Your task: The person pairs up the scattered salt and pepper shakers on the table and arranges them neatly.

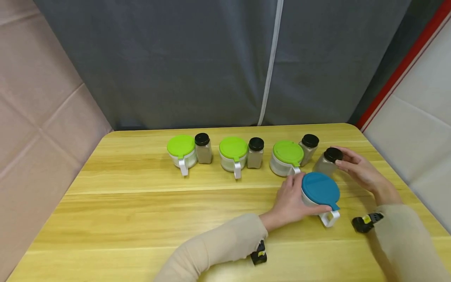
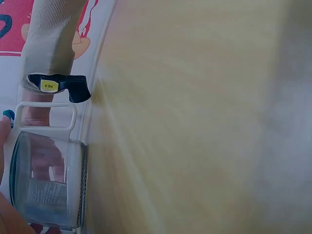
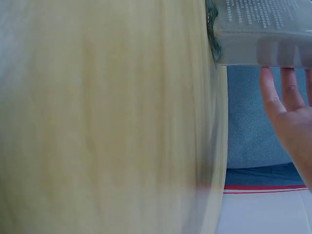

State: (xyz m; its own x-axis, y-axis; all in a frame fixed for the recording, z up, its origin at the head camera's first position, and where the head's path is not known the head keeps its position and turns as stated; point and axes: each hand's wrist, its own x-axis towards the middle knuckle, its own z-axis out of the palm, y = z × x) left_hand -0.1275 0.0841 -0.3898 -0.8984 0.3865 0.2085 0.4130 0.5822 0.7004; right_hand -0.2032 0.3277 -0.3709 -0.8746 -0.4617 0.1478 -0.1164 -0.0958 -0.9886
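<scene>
My left hand (image 1: pixel 289 199) grips a round clear jar with a blue lid (image 1: pixel 320 189) and white handle, thumb along its near side by the handle. In the left wrist view, the clear jar body (image 2: pixel 48 180) stands close at the lower left. My right hand (image 1: pixel 363 170) holds a square clear spice jar with a black cap (image 1: pixel 332 155), just behind the blue-lidded jar. Fingers (image 3: pixel 288 92) touch the side of the spice jar (image 3: pixel 263 46) in the right wrist view, where white printing shows on it. A green-lidded jar (image 1: pixel 288 152) stands left of both.
Further left stand two more green-lidded jars, one in the middle (image 1: pixel 233 148) and one leftmost (image 1: pixel 181 146). Black-capped spice jars (image 1: pixel 203 150) (image 1: pixel 255 154) (image 1: pixel 308 147) stand beside the green-lidded ones. Grey curtain (image 1: pixel 176 66) hangs behind the wooden table (image 1: pixel 141 219).
</scene>
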